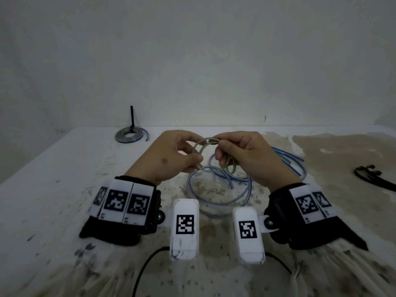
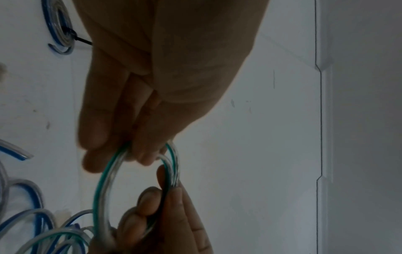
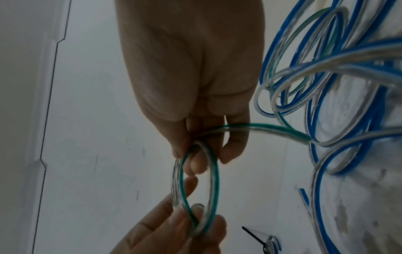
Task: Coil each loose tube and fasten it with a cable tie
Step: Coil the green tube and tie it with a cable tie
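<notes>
A clear tube with a green stripe (image 1: 200, 146) is wound into a small coil and held above the table between both hands. My left hand (image 1: 196, 162) pinches the coil's left side, thumb below and fingers above. My right hand (image 1: 219, 150) pinches its right side. In the left wrist view the coil (image 2: 102, 185) hangs from my left fingertips (image 2: 130, 153). In the right wrist view the coil (image 3: 214, 180) sits under my right fingertips (image 3: 195, 159), and its green tail (image 3: 272, 128) runs off into the pile.
Loose clear tubes with blue stripes (image 1: 214, 189) lie tangled on the white stained table (image 1: 53, 168) under and right of my hands. A finished coil with an upright black cable tie (image 1: 129, 136) rests at the back left. Black cable ties (image 1: 370, 176) lie at the right.
</notes>
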